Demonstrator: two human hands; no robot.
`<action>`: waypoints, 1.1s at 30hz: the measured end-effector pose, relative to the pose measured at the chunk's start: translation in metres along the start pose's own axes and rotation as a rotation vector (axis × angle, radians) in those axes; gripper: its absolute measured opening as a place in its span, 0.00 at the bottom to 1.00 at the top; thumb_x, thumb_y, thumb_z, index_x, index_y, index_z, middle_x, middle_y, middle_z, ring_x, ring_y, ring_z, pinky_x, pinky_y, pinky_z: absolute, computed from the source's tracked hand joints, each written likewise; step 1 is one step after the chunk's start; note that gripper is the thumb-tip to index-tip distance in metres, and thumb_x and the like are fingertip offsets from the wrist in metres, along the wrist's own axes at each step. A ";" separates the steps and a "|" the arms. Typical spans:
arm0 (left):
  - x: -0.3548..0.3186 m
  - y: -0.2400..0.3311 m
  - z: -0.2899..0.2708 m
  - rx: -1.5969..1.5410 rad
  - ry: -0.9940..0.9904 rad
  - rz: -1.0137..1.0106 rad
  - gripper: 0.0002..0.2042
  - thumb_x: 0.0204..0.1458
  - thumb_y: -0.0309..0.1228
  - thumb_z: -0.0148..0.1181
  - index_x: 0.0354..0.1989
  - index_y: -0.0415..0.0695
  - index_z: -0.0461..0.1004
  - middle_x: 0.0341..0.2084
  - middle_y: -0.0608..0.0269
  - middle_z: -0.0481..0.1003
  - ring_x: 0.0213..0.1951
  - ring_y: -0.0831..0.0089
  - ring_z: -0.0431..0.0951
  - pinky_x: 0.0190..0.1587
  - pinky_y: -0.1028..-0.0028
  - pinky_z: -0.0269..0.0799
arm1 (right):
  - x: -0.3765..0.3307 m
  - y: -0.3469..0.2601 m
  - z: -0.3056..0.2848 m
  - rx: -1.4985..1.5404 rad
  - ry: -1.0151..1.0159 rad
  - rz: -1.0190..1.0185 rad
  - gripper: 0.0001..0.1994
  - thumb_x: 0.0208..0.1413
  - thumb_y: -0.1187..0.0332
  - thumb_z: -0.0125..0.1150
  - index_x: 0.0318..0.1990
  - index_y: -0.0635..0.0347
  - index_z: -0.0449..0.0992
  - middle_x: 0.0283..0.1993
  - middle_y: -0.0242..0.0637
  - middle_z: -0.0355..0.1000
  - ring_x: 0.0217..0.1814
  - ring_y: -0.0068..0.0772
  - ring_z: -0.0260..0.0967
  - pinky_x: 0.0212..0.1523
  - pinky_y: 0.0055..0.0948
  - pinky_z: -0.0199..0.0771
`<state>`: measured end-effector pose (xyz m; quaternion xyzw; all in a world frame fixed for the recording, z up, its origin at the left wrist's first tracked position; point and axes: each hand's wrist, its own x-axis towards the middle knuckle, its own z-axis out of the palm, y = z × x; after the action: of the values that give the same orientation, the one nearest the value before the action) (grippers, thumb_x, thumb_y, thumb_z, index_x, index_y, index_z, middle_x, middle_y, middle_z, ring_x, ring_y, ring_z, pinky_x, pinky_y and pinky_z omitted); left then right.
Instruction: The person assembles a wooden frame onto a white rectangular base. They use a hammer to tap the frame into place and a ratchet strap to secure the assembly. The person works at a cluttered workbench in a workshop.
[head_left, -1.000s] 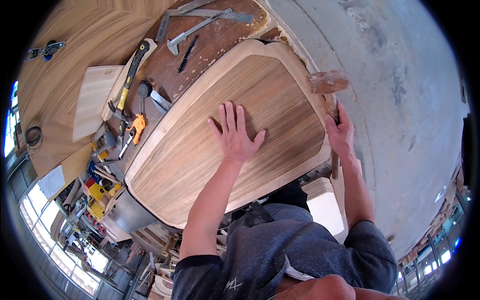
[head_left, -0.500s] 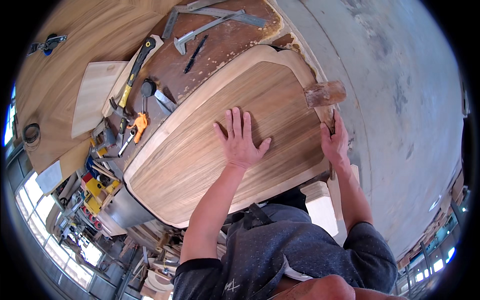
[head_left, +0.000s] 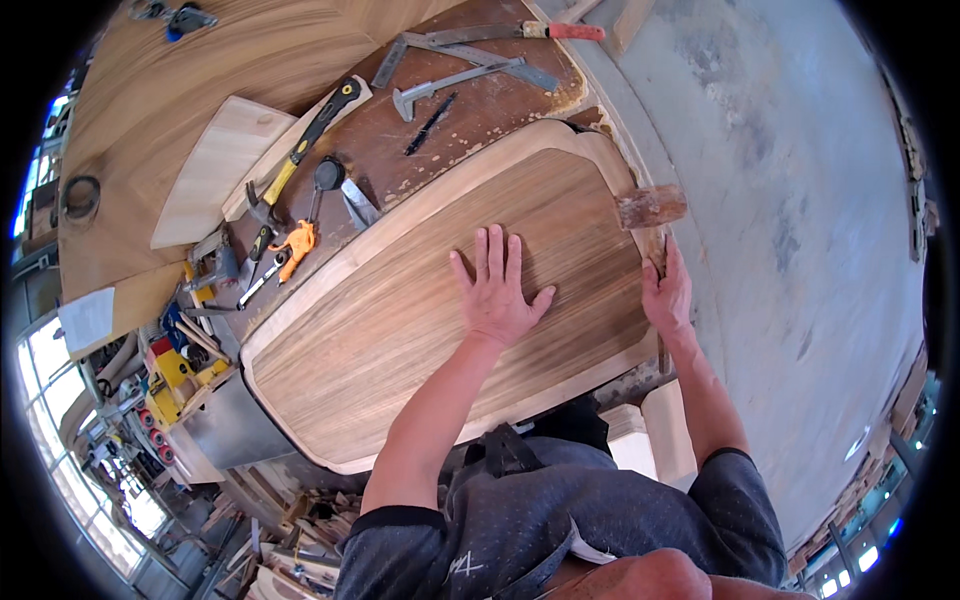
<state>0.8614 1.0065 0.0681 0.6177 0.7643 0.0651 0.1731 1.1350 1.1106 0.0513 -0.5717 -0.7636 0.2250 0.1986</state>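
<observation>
A large wooden panel point(head_left: 400, 330) with a pale border and darker striped middle lies in front of me. My left hand point(head_left: 500, 296) rests flat on its middle, fingers spread. At the panel's right edge my right hand point(head_left: 668, 290) is closed round the handle of a wooden mallet point(head_left: 651, 207). The mallet's worn, blocky head is at the panel's upper right edge; whether it touches the wood I cannot tell. Part of the handle is hidden by my fingers.
Beyond the panel, the brown bench point(head_left: 375, 150) bears a caliper point(head_left: 455, 85), a black pen point(head_left: 431, 124), a claw hammer point(head_left: 305, 145), an orange-handled tool point(head_left: 296, 248) and a red-handled saw point(head_left: 520, 31). Pale boards point(head_left: 222, 172) lie at the left. A grey surface point(head_left: 800, 230) spans the right.
The view has shifted, bringing the red-handled tool at the top into sight. My left hand stays flat on the panel, and the mallet stays in my right hand at the panel's edge.
</observation>
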 end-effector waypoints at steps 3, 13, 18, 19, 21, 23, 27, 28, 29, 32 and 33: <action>0.000 0.000 -0.004 -0.021 -0.007 -0.008 0.46 0.51 0.60 0.57 0.72 0.42 0.54 0.75 0.50 0.42 0.76 0.53 0.38 0.71 0.34 0.26 | 0.000 0.012 0.006 -0.029 -0.014 -0.011 0.27 0.60 0.69 0.59 0.65 0.69 0.62 0.57 0.62 0.69 0.55 0.68 0.69 0.54 0.50 0.73; -0.009 0.005 -0.010 -0.078 0.093 -0.010 0.43 0.52 0.60 0.55 0.72 0.44 0.56 0.75 0.53 0.46 0.76 0.56 0.40 0.72 0.37 0.29 | 0.006 0.006 -0.002 -0.111 -0.002 -0.058 0.29 0.61 0.67 0.58 0.66 0.70 0.60 0.58 0.64 0.69 0.57 0.67 0.68 0.56 0.51 0.71; -0.010 0.007 -0.011 -0.097 0.160 -0.022 0.43 0.49 0.58 0.60 0.69 0.44 0.61 0.73 0.52 0.51 0.75 0.56 0.44 0.73 0.40 0.31 | 0.008 0.013 -0.001 -0.068 -0.065 -0.081 0.28 0.61 0.66 0.57 0.66 0.70 0.60 0.59 0.62 0.68 0.58 0.66 0.68 0.56 0.50 0.71; -0.011 0.007 -0.011 -0.094 0.163 -0.034 0.43 0.48 0.58 0.61 0.69 0.45 0.62 0.73 0.52 0.52 0.75 0.56 0.45 0.73 0.40 0.32 | 0.016 0.003 -0.004 0.031 -0.163 -0.062 0.28 0.61 0.66 0.57 0.66 0.69 0.61 0.59 0.61 0.69 0.58 0.65 0.68 0.56 0.50 0.71; -0.008 0.005 -0.013 -0.089 0.182 -0.060 0.43 0.47 0.58 0.61 0.69 0.45 0.62 0.72 0.52 0.54 0.75 0.55 0.47 0.73 0.40 0.33 | 0.037 -0.016 -0.017 0.223 -0.376 -0.028 0.28 0.60 0.66 0.58 0.66 0.68 0.62 0.58 0.59 0.69 0.58 0.63 0.68 0.56 0.49 0.71; -0.015 0.009 -0.006 -0.089 0.171 -0.063 0.43 0.46 0.58 0.62 0.69 0.46 0.63 0.72 0.52 0.55 0.74 0.54 0.50 0.72 0.40 0.35 | 0.072 -0.028 -0.018 0.185 -0.506 -0.104 0.27 0.60 0.66 0.58 0.65 0.65 0.63 0.58 0.58 0.70 0.58 0.62 0.68 0.56 0.48 0.72; -0.005 0.005 -0.006 -0.040 0.191 -0.059 0.43 0.46 0.59 0.61 0.69 0.48 0.63 0.71 0.53 0.56 0.73 0.52 0.52 0.72 0.40 0.37 | 0.193 -0.080 0.010 0.206 -0.526 -0.492 0.24 0.60 0.66 0.54 0.64 0.60 0.64 0.54 0.56 0.72 0.55 0.62 0.69 0.51 0.49 0.73; -0.007 0.005 -0.003 -0.036 0.180 -0.070 0.43 0.46 0.59 0.61 0.69 0.48 0.63 0.72 0.53 0.56 0.73 0.52 0.52 0.72 0.40 0.37 | 0.222 -0.103 0.016 0.195 -0.605 -0.540 0.23 0.60 0.66 0.54 0.63 0.60 0.65 0.51 0.56 0.74 0.53 0.62 0.70 0.51 0.52 0.72; -0.003 0.006 -0.002 -0.017 0.158 -0.071 0.43 0.46 0.60 0.60 0.69 0.48 0.62 0.72 0.54 0.55 0.73 0.53 0.52 0.72 0.40 0.38 | 0.252 -0.102 0.039 0.110 -0.577 -0.615 0.21 0.60 0.65 0.54 0.61 0.59 0.66 0.49 0.56 0.75 0.52 0.62 0.71 0.51 0.55 0.71; -0.006 0.004 0.008 -0.006 0.182 -0.080 0.43 0.46 0.60 0.60 0.69 0.49 0.62 0.72 0.55 0.55 0.73 0.54 0.52 0.72 0.40 0.38 | 0.306 -0.158 0.065 -0.074 -0.674 -0.725 0.21 0.61 0.62 0.55 0.60 0.59 0.68 0.50 0.55 0.75 0.53 0.63 0.71 0.53 0.53 0.71; -0.002 0.005 0.006 0.009 0.174 -0.077 0.43 0.45 0.60 0.61 0.69 0.50 0.63 0.72 0.57 0.55 0.73 0.54 0.52 0.72 0.40 0.39 | 0.324 -0.161 0.081 -0.085 -0.668 -0.754 0.21 0.61 0.61 0.55 0.60 0.59 0.68 0.51 0.54 0.75 0.53 0.62 0.71 0.53 0.52 0.71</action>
<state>0.8684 1.0053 0.0646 0.5807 0.7999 0.1085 0.1058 0.8768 1.3738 0.0918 -0.1606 -0.9473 0.2768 -0.0127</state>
